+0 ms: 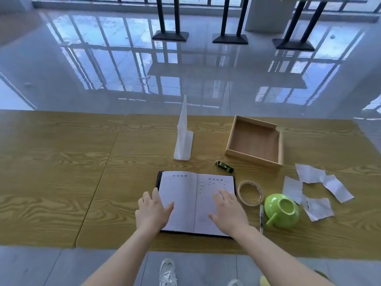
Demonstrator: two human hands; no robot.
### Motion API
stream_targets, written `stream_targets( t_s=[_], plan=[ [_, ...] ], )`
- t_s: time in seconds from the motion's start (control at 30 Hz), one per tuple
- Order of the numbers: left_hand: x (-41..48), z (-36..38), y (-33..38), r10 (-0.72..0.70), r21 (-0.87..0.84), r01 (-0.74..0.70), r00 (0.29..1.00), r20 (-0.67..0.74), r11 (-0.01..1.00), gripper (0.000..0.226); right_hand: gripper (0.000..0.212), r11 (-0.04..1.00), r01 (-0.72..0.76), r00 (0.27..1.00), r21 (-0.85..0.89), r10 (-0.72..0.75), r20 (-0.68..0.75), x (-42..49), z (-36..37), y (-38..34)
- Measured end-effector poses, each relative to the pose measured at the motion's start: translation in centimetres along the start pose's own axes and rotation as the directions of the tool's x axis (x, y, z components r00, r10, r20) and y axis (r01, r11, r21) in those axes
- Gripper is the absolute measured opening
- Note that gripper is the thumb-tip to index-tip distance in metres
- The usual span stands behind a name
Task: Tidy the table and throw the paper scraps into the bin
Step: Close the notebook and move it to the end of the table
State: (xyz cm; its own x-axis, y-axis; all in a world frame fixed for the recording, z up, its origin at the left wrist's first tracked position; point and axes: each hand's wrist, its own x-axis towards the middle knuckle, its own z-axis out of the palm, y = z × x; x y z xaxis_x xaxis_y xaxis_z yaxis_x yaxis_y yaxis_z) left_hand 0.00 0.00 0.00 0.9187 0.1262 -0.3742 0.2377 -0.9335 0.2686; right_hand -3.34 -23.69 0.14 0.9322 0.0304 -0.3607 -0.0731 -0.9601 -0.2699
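Head camera is showing left hand point(153, 211) and right hand point(228, 213) resting flat, fingers released, on the notebook point(185, 195). Paper scraps point(321, 188) are lying just right of the green cup point(282, 211); a hasty reach risks knocking it off

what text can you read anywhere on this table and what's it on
"会议记录": printed header, left page of the open notebook.
"会议记录": the same header on its right page.
Handwritten lines on the right page: too small to read.
Label on the dark green tube: blurred, unreadable.
Marks on the paper scraps: too faint to read.
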Motion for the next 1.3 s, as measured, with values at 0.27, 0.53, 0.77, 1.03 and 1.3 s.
stream_targets(
  t_s=[0.27,0.53,0.77,1.03,1.3],
  plan=[
    [1.2,1.2,-0.7,-0.219,-0.244,0.24,0.97,0.109,0.94,0.075,0.056,0.982,-0.12,0.989,0.143,0.131,-0.068,-0.7,1.7,0.9],
    [2.6,1.6,-1.1,-0.322,-0.365,0.355,0.935,0.15,0.861,0.057,0.05,0.891,-0.299,0.938,0.341,0.341,-0.069,-1.8,3.0,1.9],
    [2.8,0.1,-2.2,-0.392,-0.775,0.415,0.889,0.235,0.476,0.017,0.043,0.801,-0.346,0.905,0.488,0.422,-0.052,-1.4,2.5,2.3],
    [2.7,-0.9,-3.8,-0.325,-0.834,0.502,0.847,0.42,0.23,0.018,0.044,0.688,-0.348,0.891,0.637,0.455,-0.004,-1.0,2.2,3.3],
    [2.5,-1.0,-4.0,-0.151,-0.829,0.375,0.927,0.343,0.415,0.013,0.039,0.198,-0.341,0.778,0.919,0.608,0.158,-0.4,1.3,4.3]
  ],
)
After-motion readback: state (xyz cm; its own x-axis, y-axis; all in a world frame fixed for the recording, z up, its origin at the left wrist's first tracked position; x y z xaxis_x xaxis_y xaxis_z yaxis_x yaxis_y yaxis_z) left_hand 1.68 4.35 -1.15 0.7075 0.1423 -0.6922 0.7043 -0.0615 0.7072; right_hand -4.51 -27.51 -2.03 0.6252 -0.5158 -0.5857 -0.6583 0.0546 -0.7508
